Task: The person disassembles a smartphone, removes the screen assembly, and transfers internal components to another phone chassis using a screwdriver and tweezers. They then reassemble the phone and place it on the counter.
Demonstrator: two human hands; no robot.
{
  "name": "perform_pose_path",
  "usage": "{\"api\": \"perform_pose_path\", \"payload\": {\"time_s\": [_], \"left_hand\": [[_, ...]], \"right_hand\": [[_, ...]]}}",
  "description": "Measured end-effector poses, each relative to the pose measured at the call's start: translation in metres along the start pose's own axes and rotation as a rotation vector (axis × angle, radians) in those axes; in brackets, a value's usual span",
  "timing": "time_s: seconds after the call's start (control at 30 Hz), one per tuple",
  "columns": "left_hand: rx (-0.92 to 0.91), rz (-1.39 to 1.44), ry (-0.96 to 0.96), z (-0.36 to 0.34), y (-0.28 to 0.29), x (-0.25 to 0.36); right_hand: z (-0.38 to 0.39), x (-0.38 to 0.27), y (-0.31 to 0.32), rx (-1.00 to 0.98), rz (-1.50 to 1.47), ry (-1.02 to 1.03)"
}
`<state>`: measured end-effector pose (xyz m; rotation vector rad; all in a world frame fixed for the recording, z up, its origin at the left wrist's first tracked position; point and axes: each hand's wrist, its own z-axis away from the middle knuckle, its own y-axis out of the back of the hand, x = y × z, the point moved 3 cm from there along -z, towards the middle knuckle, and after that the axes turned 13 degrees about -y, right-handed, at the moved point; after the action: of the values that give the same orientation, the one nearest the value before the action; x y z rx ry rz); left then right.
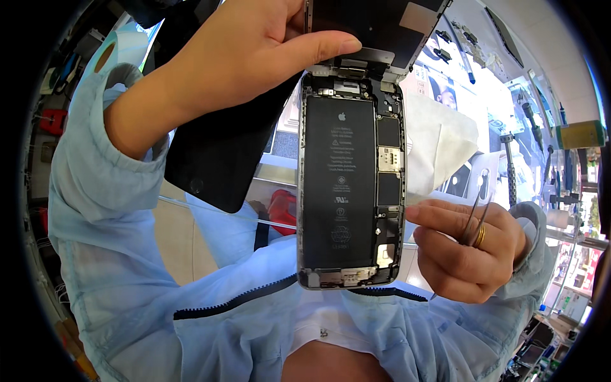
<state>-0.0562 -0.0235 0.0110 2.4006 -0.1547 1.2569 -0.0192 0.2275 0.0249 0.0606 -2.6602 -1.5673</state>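
Note:
An opened smartphone (pixel 388 235) is held up in front of me, its insides facing me. A long black battery (pixel 340 191) fills its left side, with circuit boards along the right. At the top its lifted screen panel (pixel 369 22) is tilted back from the body. My left hand (pixel 261 48) grips the phone by this panel, thumb across its lower edge and the other fingers mostly hidden behind. My right hand (pixel 461 254) is closed round metal tweezers (pixel 473 219), and its index fingertip is at the phone's lower right edge.
A black phone or screen panel (pixel 213 149) lies below my left forearm at the counter's edge. Behind the phone is a white cloth (pixel 439 137). Screwdrivers (pixel 529 114) and other small tools stand at the right, near a yellow-green block (pixel 579 135). Something red (pixel 282 211) shows lower down.

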Motion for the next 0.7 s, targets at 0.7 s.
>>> {"api": "perform_pose_path", "payload": {"time_s": [0.7], "left_hand": [[0.044,-0.008,0.095,0.002,0.002,0.011]], "right_hand": [[-0.027,0.052,-0.008,0.065,-0.376,-0.578]]}}
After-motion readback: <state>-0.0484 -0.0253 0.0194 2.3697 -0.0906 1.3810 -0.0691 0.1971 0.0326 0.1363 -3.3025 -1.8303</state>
